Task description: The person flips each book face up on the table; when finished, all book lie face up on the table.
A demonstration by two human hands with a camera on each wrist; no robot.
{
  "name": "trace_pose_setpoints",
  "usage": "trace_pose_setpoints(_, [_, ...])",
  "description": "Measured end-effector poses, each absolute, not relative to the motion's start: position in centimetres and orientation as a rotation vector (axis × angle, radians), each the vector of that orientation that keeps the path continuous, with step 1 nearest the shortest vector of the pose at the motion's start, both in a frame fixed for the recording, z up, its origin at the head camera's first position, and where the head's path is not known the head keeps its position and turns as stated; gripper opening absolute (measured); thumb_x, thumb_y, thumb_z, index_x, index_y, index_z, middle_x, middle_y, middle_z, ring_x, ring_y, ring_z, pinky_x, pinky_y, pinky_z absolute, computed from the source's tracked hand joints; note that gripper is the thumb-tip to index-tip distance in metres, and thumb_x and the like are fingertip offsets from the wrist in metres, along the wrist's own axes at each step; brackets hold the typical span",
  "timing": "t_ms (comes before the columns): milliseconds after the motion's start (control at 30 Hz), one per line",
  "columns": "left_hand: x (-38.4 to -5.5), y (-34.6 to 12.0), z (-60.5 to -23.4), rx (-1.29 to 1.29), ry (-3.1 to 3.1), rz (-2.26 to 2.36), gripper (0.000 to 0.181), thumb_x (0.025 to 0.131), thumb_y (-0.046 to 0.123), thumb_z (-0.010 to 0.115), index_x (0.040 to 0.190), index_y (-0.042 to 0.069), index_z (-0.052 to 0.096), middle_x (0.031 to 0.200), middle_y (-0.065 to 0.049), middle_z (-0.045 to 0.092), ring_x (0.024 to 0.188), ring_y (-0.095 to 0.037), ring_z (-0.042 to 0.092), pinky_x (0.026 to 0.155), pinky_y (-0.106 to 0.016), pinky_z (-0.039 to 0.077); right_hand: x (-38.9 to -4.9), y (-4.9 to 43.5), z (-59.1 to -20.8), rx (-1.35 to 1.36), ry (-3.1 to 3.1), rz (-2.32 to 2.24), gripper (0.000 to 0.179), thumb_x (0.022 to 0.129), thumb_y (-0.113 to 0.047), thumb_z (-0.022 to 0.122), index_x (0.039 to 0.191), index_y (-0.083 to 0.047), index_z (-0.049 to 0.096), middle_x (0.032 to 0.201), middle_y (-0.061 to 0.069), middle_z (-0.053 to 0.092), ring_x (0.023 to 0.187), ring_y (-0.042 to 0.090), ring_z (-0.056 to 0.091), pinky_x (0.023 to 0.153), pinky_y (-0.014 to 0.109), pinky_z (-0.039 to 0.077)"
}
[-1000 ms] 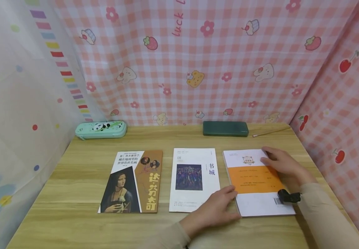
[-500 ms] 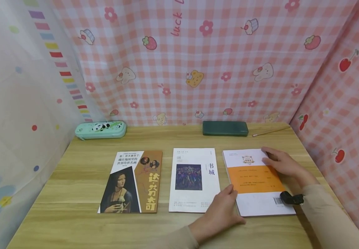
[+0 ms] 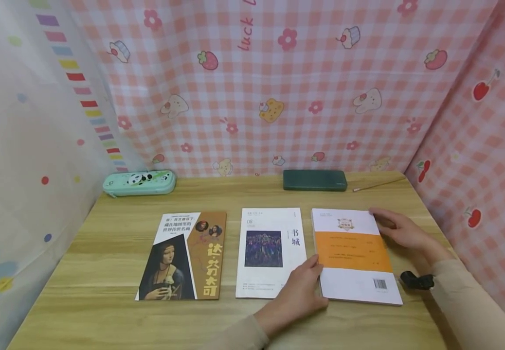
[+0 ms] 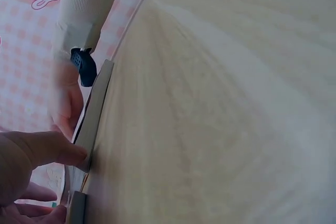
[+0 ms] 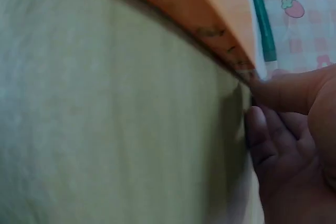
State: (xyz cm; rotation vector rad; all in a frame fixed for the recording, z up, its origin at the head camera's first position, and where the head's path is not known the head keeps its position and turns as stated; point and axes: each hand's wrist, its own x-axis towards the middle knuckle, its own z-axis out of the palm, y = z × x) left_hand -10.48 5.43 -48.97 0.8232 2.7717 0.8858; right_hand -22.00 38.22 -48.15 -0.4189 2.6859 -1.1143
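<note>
A white book with an orange band (image 3: pixel 352 250) lies flat on the wooden table, its barcode near the lower right. My left hand (image 3: pixel 298 291) reaches over the lower right corner of a white magazine (image 3: pixel 270 248) and touches the book's left edge and lower left corner. In the left wrist view, its thumb (image 4: pixel 63 151) presses against the book's edge. At the book's upper right corner rests my right hand (image 3: pixel 410 237); its thumb (image 5: pixel 286 92) touches that corner in the right wrist view. Left of the magazine lies a brown-and-white book (image 3: pixel 182 255) with a portrait.
A mint panda pencil case (image 3: pixel 139 183) stands at the back left. Toward the back right are a dark green case (image 3: pixel 315 180) and a thin stick (image 3: pixel 379 184). Checked cloth (image 3: pixel 217 121) hangs behind the table, with more cloth on both sides.
The orange-banded book's lower end has shifted left, so it lies straighter beside the magazine. My left hand has moved slightly left, and my right hand's thumb has come off the cover to the edge.
</note>
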Motion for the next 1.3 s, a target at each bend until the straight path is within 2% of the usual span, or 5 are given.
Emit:
trace_pose_setpoints(467, [-10.1, 5.4, -48.7, 0.785, 2.831, 0.822, 0.081, 0.069, 0.037, 0.094, 0.135, 0.002, 0.063, 0.15, -0.011, 0.051, 0.128, -0.025, 0.056, 0.109, -0.03, 0.045, -22.1, 37.6, -48.4, -0.426, 2.793, -1.005, 0.048, 0.099, 0.006, 0.054, 0.147, 0.008, 0.045, 0.147, 0.035, 0.044, 0.136, 0.053, 0.04, 0.11, 0.068, 0.033])
trace_pose_setpoints(733, [-10.6, 5.2, -48.6, 0.788, 2.785, 0.859, 0.067, 0.069, 0.032, 0.094, 0.125, 0.004, 0.069, 0.149, -0.012, 0.052, 0.126, -0.026, 0.059, 0.107, -0.03, 0.046, -21.9, 38.4, -48.8, -0.431, 2.89, -1.037, 0.052, 0.091, 0.012, 0.064, 0.141, 0.005, 0.054, 0.139, 0.032, 0.053, 0.12, 0.051, 0.056, 0.097, 0.062, 0.049])
trace_pose_setpoints(967, [-10.6, 5.2, -48.8, 0.778, 2.752, 0.887, 0.072, 0.069, 0.028, 0.095, 0.129, 0.001, 0.066, 0.151, -0.014, 0.05, 0.128, -0.026, 0.057, 0.109, -0.028, 0.045, -21.7, 39.7, -49.1, -0.436, 2.896, -1.158, 0.055, 0.087, 0.008, 0.073, 0.139, 0.005, 0.057, 0.13, 0.032, 0.061, 0.103, 0.01, 0.067, 0.077, 0.013, 0.053])
trace_pose_setpoints(1100, [-10.3, 5.3, -48.8, 0.79, 2.762, 0.865, 0.09, 0.067, 0.029, 0.096, 0.139, -0.005, 0.056, 0.154, -0.018, 0.045, 0.133, -0.026, 0.053, 0.111, -0.026, 0.041, -21.5, 40.1, -48.9, -0.396, 2.84, -1.272, 0.053, 0.089, 0.005, 0.073, 0.139, 0.005, 0.056, 0.124, 0.035, 0.063, 0.096, -0.014, 0.057, 0.066, 0.017, 0.054])
trace_pose_setpoints(1300, [-10.1, 5.4, -48.9, 0.875, 2.864, 0.754, 0.063, 0.071, 0.035, 0.093, 0.12, 0.003, 0.071, 0.143, -0.018, 0.056, 0.112, -0.026, 0.068, 0.098, -0.027, 0.053, -20.8, 40.6, -48.3, -0.286, 2.803, -1.351, 0.05, 0.092, -0.008, 0.075, 0.139, -0.002, 0.059, 0.118, 0.031, 0.067, 0.09, -0.006, 0.064, 0.061, 0.025, 0.057])
